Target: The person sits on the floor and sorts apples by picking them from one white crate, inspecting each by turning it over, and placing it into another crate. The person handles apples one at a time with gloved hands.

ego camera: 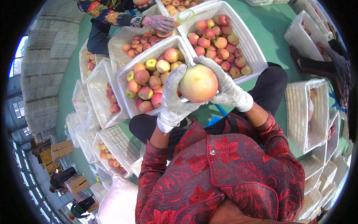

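Between my two white-gloved hands I hold one large pale yellow-pink apple (198,83). My left hand (174,98) cups its left side and underside. Around the upper right of the fruit curves my right hand (225,84). Just beyond my left hand stands a white plastic crate (125,96) of yellow and red apples (145,92), partly covered by that hand. A larger white crate (253,51) of redder apples (221,42) is behind my right hand, at the upper right.
At upper left a co-worker's gloved hand (160,23) is beside a green sizing ring (185,15) and an orange ring (164,34). Plastic-lined crates (96,92) crowd the left. More crates (296,112) and another person's leg (310,63) are at right. A white sack (119,198) stands at lower left.
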`<state>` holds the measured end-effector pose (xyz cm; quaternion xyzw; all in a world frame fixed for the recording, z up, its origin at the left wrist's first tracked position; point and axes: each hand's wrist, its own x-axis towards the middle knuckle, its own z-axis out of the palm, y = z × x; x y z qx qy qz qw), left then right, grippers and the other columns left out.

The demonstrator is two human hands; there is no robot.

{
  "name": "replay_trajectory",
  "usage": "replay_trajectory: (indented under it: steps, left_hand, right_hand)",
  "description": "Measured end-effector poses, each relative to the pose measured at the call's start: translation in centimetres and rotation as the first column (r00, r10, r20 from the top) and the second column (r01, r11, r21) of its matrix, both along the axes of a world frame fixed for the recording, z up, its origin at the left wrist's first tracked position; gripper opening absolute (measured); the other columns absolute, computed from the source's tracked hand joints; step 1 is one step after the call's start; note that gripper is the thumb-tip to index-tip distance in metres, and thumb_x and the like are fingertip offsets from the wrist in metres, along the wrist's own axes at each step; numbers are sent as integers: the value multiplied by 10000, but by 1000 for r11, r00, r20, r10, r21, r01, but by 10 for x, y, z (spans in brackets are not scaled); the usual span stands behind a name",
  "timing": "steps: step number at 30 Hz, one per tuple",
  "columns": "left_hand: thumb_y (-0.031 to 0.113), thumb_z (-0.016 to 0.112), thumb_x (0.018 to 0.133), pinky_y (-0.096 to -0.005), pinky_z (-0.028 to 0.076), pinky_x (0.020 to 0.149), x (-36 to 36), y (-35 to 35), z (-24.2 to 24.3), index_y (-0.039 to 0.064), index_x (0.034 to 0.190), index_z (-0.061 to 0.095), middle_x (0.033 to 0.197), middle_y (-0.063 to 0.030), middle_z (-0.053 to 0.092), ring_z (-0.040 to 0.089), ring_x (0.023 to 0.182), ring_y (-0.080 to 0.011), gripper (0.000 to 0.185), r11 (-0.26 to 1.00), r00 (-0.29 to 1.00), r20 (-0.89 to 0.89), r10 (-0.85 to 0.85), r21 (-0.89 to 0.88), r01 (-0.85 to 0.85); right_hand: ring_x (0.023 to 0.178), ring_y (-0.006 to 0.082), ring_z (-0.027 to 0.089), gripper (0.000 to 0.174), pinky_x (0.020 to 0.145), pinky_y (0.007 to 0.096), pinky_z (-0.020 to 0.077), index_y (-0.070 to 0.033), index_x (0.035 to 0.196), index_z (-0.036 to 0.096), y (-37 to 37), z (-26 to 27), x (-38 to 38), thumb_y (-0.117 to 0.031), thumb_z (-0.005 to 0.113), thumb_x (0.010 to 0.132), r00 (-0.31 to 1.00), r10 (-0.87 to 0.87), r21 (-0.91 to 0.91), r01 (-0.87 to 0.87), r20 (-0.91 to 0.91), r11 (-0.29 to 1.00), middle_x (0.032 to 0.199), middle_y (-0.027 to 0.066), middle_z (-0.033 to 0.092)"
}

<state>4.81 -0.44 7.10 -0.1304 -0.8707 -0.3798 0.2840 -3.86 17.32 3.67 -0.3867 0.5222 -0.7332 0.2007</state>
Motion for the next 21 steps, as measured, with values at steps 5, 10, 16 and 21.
replay_trajectory:
  steps: [5,10,16,21]
  left_hand:
    - [233,924,631,-437,471,1012,5,-7,-3,34,1347,437,1313,-170,543,564,1193,-345,888,1000,1000,-11,-14,13,14]
    - [251,940,601,-454,476,1005,5,-6,4,43,1312,468,1293,-162,555,573,1174,-355,878,996,996,-85,15,-90,-23]
    - [238,943,593,-463,483,994,3,-9,7,57,1289,492,1294,-158,548,577,1157,-356,849,981,987,-161,-10,-192,-21]
    - [239,920,624,-486,470,1005,3,-11,3,88,1296,502,1284,-148,551,572,1163,-359,806,976,985,-171,-37,-216,-1]
  right_hand:
    - [1422,277,321,1021,1157,418,277,-43,1525,199,8,21,3,-293,829,761,995,98,45,-97,-23,994,1542,161,301]
    - [1409,267,335,975,1143,407,301,-45,1506,263,4,29,8,-305,828,756,1000,-4,68,6,-21,998,1512,143,351]
    - [1385,255,368,876,1133,401,318,-53,1484,319,-1,37,11,-333,785,798,997,-27,86,21,73,996,1489,133,377]
    - [1369,249,386,830,1126,399,328,-65,1472,349,-4,32,12,-337,769,809,994,-44,97,35,96,995,1465,125,404]
